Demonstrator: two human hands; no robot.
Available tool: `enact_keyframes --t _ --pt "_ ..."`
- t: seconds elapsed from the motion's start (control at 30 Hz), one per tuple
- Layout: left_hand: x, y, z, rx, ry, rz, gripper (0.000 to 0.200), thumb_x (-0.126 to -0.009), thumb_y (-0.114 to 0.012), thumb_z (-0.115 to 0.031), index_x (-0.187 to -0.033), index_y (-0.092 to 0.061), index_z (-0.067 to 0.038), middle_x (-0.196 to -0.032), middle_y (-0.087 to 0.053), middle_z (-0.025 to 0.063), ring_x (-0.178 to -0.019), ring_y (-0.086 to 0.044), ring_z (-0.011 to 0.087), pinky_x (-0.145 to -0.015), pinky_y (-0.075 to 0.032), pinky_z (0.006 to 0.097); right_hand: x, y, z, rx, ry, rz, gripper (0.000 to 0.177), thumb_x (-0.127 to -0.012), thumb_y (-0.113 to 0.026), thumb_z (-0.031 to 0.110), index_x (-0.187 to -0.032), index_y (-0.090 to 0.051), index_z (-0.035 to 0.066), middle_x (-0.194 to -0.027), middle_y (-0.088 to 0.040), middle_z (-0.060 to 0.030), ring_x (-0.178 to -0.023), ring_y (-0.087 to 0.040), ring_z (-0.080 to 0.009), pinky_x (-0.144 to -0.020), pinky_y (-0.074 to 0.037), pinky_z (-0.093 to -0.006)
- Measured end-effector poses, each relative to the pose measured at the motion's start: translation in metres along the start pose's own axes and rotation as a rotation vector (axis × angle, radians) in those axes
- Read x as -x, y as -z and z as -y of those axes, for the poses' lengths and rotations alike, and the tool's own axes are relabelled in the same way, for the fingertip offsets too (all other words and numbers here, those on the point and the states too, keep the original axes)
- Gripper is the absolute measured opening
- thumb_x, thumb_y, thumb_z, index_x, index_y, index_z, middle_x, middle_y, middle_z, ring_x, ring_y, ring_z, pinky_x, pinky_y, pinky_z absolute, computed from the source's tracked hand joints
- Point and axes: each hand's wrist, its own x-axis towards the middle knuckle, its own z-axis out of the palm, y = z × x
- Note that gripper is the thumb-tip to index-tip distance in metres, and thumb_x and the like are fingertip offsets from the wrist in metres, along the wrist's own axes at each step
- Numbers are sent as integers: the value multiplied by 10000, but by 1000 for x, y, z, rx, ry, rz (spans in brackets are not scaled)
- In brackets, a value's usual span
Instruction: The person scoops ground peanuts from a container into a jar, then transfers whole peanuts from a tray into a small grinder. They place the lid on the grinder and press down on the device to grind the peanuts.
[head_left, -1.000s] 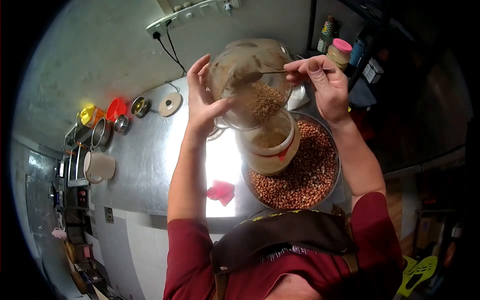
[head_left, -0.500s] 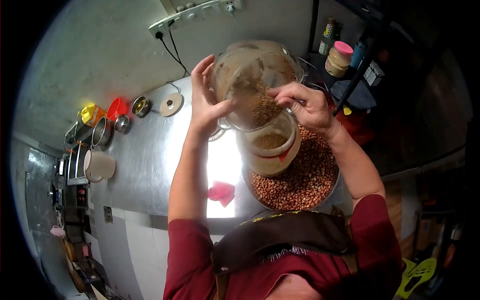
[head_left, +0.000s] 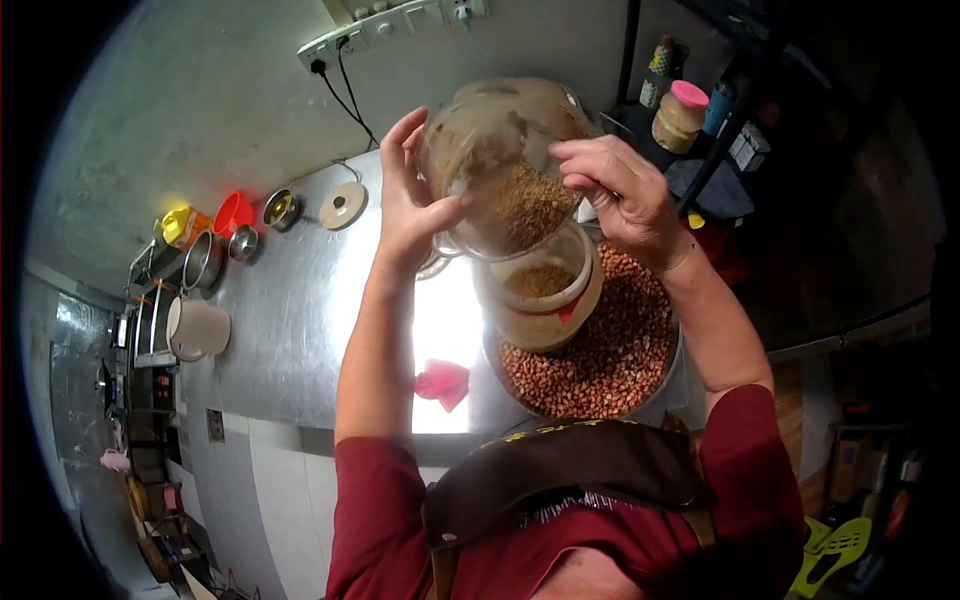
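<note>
A large, clear plastic tub [head_left: 500, 110] is tilted with its mouth toward me, and coarse brown granules [head_left: 530, 208] lie inside near its lower lip. My left hand [head_left: 408, 195] grips the tub's left side, thumb in front and fingers behind. At the right of the mouth, my right hand [head_left: 622, 195] is closed with curled fingers beside the granules; whether it pinches anything is hidden. Directly below the lip stands a pale round bucket [head_left: 545, 330] with similar granules inside. It rests in a wide pan of reddish-brown peanuts [head_left: 610, 380].
A steel table [head_left: 290, 300] carries a pink-red cloth [head_left: 442, 385], a white jug [head_left: 198, 330], a round lid [head_left: 343, 206], metal bowls [head_left: 203, 262] and a red bowl [head_left: 234, 213]. A pink-lidded jar [head_left: 680, 118] stands on the right shelf. A power strip [head_left: 400, 25] with cords is on the wall.
My right hand has drawn back to the right and slightly up from the granules, its fingers more curled. The left hand and tub have barely moved.
</note>
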Motion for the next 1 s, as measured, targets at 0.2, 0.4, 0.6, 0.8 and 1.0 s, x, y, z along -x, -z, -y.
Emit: enact_keyframes --t 0.2,0.4,0.6,0.8,1.0 --pt "0 0 1 -8 -40 30 1140 -589 -910 -315 -1539 -314 -110 -1389 -474 137 -1353 -438 288 -1170 -320 418 16 -3 -3 -3 -152 -42 69 -956 -649 53 -1014 -644 15 -943 -694 -144 -857 -694 -325 -755 -557 -360" --pt "0 1 -3 6 -22 37 1125 -578 -859 -235 -1522 -265 -84 -1417 -407 183 -1348 -432 317 -1173 -367 457 44 7 21 -233 -364 -63 96 -1010 -617 78 -1030 -668 0 -934 -722 -111 -798 -703 -209 -748 -563 -306" --pt "-1 1 0 -14 -37 52 1132 -579 -894 -285 -1527 -303 -106 -1419 -444 156 -1374 -421 303 -1192 -317 440 29 16 25 -166 -243 -81 65 -977 -648 51 -1022 -666 7 -973 -717 -124 -858 -704 -240 -767 -563 -324" --pt "-1 -3 -9 -29 -23 96 1110 -564 -841 -186 -1515 -277 -87 -1424 -396 177 -1372 -420 328 -1189 -362 472 13 -7 -6 -189 -240 14 86 -899 -703 14 -978 -669 25 -955 -718 -126 -877 -697 -316 -785 -563 -371" --pt "0 -1 -9 -46 -4 65 1074 -578 -816 -150 -1511 -288 -84 -1428 -399 176 -1362 -431 330 -1179 -373 462 -7 4 19 99 100 53 142 -797 -688 -15 -929 -657 24 -977 -691 -111 -853 -678 -299 -747 -560 -377"
